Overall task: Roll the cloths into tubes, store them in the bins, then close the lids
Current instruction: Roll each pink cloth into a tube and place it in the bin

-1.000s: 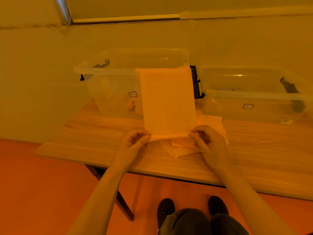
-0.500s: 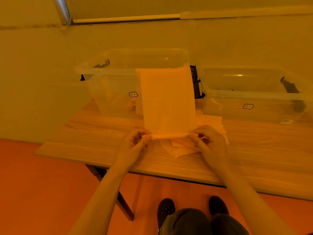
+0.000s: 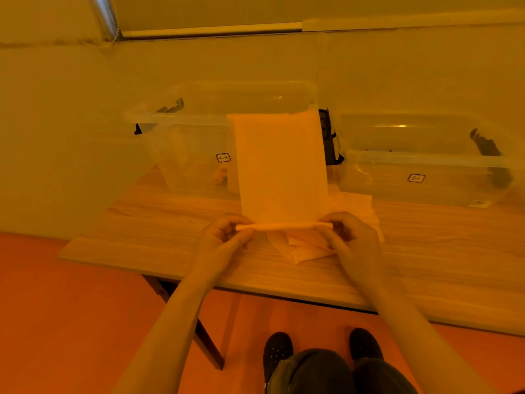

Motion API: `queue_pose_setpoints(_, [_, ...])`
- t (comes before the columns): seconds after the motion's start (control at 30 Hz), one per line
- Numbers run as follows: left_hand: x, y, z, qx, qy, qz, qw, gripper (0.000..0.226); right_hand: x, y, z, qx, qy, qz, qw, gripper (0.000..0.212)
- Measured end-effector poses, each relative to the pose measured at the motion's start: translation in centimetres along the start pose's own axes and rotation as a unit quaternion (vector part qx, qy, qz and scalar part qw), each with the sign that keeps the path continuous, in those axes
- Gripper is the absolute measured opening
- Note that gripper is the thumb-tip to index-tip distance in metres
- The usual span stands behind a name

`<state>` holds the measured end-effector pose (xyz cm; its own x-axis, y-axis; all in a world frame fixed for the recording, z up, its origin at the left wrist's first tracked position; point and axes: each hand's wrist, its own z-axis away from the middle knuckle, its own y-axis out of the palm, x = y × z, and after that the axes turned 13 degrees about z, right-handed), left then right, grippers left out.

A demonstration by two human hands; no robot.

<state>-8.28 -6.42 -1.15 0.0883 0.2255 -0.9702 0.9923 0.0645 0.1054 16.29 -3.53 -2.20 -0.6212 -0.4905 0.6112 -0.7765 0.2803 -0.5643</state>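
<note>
Two clear bins stand at the far edge of your table point(image 3: 176, 260), both lids up. Head view: the left bin point(image 3: 181, 155) holds what looks like a small rolled cloth point(image 3: 220, 175) low against its front wall, plus pale shapes too hazy to tell. Contents of the right bin point(image 3: 420, 177), beside the left bin, cannot be made out. Each front wall carries a small framed label point(image 3: 223, 157); the writing is too small to read. A white sticker point(image 3: 479, 203) sits at the right bin's lower corner, also unreadable.

Your cloth point(image 3: 279, 169) lies in front of the left bin, its far end draped up over that bin's rim. Your left hand point(image 3: 224, 237) and right hand point(image 3: 348, 234) each pinch one end of the rolled near edge, fingers curled round it. More cloths point(image 3: 306, 247) lie heaped beneath.

Since a second ago, the near edge has tightened from a loose fold into a thin, straight tube; the bins are unmoved.
</note>
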Motion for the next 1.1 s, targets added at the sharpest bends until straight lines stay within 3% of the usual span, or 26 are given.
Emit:
queue_pose_setpoints(0.07, [-0.02,0.1,-0.07,0.001,0.006,-0.015,1.0,0.017,-0.02,0.07,-0.03,0.009,0.0,-0.016,1.0,0.004])
queue_pose_setpoints(0.17, [-0.04,0.11,-0.06,0.002,0.017,-0.036,0.999,0.015,-0.22,0.19,-0.18,-0.011,-0.031,0.022,0.999,0.017])
queue_pose_setpoints(0.27, [-0.04,0.08,0.0,-0.011,0.025,-0.025,0.999,0.016,-0.13,0.19,-0.16,-0.015,-0.023,0.009,1.0,0.009])
queue_pose_setpoints(0.47, [0.35,-0.21,-0.1,-0.009,0.03,-0.038,0.999,0.028,-0.08,0.21,0.0,0.01,-0.013,0.017,1.0,0.017])
queue_pose_setpoints(0.63, [0.29,-0.14,0.13,-0.008,0.005,0.008,1.0,0.022,0.31,-0.1,0.01,0.006,0.009,0.0,1.0,0.039])
queue_pose_setpoints(0.73, [0.2,-0.1,0.13,-0.017,0.01,-0.001,1.0,0.019,0.2,-0.11,-0.03,-0.013,0.026,-0.01,1.0,0.032])
queue_pose_setpoints(0.87, [0.28,-0.05,-0.02,-0.035,0.012,-0.013,0.999,0.031,0.23,-0.08,-0.01,-0.016,0.039,-0.023,0.999,0.022])
queue_pose_setpoints(1.07, [0.36,-0.22,-0.16,-0.049,0.023,-0.017,0.998,0.028,0.4,-0.06,0.06,-0.013,0.016,-0.001,1.0,0.009])
queue_pose_setpoints(1.1, [0.45,-0.3,-0.2,-0.047,0.024,-0.021,0.998,0.025,0.25,0.04,0.04,-0.015,0.012,0.013,1.0,0.015])
